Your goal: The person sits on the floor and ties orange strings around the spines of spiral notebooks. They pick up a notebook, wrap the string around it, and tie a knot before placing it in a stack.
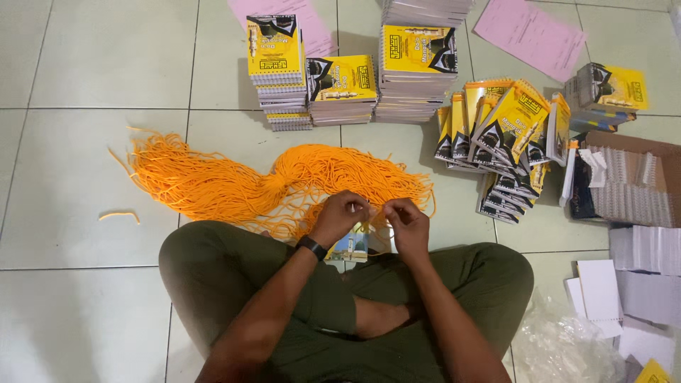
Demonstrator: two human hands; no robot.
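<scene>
The person sits cross-legged on the tiled floor [85, 213], and everything is laid within arm's reach in an arc ahead of the knees. Both hands meet just above the lap. The left hand [342, 215], a black wristband [311, 247] on its wrist, is closed to a narrow pinch on an orange cord [374, 208], and the right hand [406, 221] pinches the same strand from the other side, fingertips almost touching. Hanging just under the hands is a small booklet [352, 246] with a pale picture cover; which fingers carry its weight I cannot tell, since the knuckles hide the grip.

The big bundle of orange cords [234, 183] lies spread directly in front, its near edge touching the hands, so a single strand can be drawn without leaning. 1 loose strand [119, 214] lies apart on the left.

Behind the cords stand 3 neat stacks of yellow-and-black spiral booklets [340, 89], squared up (they look sorted). To the right, a looser heap of the same booklets [507, 142] leans fanned against itself, closer to the right hand. Further right, a cardboard box [638, 152] holds white spiral coils, with white paper stacks [649, 273] and crumpled clear plastic [564, 347] near the right knee. Pink sheets [528, 28] lie flat at the far edge.
</scene>
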